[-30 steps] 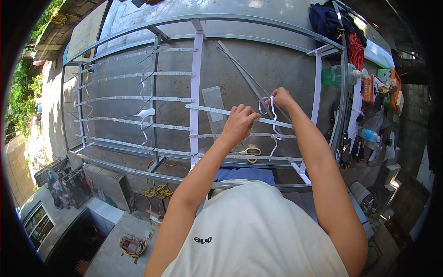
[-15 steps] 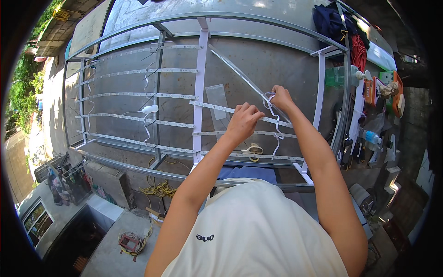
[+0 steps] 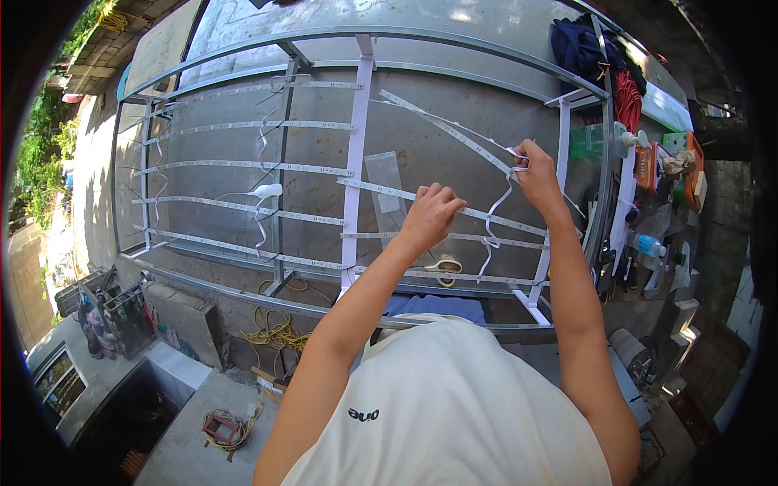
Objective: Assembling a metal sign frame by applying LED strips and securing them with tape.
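My left hand [image 3: 432, 214] is closed, its thumb and fingers pinching a slim LED strip [image 3: 381, 190]. That strip's left end lies over a white crossbar [image 3: 355, 142]. Off to the right, my right hand [image 3: 538, 174] is closed around a loose LED strip [image 3: 446, 127] that slants up and left across the frame opening. White wire [image 3: 496, 212] runs from the right hand's fingers and dangles in curls over the lower strips. Both hands are above a rectangular metal frame [image 3: 478, 42]. Whatever lies inside the right hand's grip is partly hidden.
More LED strips [image 3: 312, 168] span the frame's left half, with a white glue-like bottle [image 3: 267, 191] on them. A tape roll [image 3: 446, 266] lies near my body. At right stand a green bottle [image 3: 587, 139], a blue-labelled bottle [image 3: 650, 245] and orange boxes [image 3: 695, 182]. Yellow cord [image 3: 275, 334] lies below.
My right hand has moved to the right, drawing the slanted strip and white wire along. A thin strand now stands apart from that strip. My left hand stays almost in place.
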Tool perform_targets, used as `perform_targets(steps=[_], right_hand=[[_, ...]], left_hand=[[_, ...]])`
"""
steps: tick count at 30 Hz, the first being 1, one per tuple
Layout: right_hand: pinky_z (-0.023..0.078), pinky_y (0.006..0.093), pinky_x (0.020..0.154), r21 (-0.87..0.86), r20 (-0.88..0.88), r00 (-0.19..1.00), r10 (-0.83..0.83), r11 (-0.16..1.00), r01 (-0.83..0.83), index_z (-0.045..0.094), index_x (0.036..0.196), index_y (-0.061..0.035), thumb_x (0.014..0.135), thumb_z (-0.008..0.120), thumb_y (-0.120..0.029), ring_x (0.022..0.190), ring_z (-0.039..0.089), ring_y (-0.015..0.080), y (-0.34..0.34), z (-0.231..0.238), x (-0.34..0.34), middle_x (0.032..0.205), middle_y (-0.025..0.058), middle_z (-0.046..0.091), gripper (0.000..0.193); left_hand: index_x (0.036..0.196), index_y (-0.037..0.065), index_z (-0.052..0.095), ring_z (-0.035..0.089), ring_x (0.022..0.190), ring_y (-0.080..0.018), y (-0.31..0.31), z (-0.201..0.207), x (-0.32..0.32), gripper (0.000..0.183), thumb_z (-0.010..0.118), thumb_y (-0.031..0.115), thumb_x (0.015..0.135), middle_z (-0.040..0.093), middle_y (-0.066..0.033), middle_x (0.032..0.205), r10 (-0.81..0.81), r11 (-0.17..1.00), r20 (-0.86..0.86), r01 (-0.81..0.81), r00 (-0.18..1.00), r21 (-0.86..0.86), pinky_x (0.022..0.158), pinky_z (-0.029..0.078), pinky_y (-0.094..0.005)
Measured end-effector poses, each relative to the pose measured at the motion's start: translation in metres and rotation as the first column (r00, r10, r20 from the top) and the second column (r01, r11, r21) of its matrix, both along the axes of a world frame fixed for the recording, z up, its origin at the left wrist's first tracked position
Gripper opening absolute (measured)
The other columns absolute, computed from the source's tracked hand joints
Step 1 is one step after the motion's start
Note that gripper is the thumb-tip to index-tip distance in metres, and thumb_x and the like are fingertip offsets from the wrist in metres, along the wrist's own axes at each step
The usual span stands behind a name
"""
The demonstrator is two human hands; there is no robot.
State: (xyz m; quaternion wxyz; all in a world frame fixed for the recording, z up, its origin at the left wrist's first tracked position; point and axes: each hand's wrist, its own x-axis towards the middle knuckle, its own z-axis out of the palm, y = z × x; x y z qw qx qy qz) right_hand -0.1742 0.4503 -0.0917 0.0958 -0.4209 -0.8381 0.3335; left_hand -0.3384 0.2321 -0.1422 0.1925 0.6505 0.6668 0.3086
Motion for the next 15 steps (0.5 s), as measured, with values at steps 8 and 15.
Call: perform_targets(steps=[8, 15], right_hand=[[0.053, 0.0365, 0.076, 0.045, -0.156, 0.988, 0.009, 0.999, -0.002, 0.059, 0.099, 0.0004, 0.084, 0.065, 0.013, 0.087, 0.069, 0.0301, -0.006, 0.054, 0.009, 0.093, 0.0146, 0.067, 0.021], [0.054, 0.0353, 0.081, 0.134, -0.260, 0.964, 0.062, 0.991, -0.028, 0.062, 0.104, -0.0002, 0.085, 0.068, 0.014, 0.093, 0.070, 0.0296, 0.026, 0.037, -0.015, 0.101, 0.0149, 0.070, 0.024]], left_hand=[[0.109, 0.018, 0.073, 0.057, 0.102, -0.0236, 0.001, -0.004, -0.002, 0.034, 0.070, -0.002, 0.082, 0.065, -0.0006, 0.101, 0.013, 1.000, 0.003, -0.013, 1.000, 0.013, 0.091, 0.040, -0.0391], [0.111, 0.015, 0.074, 0.058, 0.102, -0.0241, 0.014, -0.009, -0.005, 0.030, 0.069, 0.002, 0.085, 0.065, -0.0029, 0.101, 0.029, 1.000, -0.028, -0.029, 0.999, 0.003, 0.092, 0.040, -0.0396]])
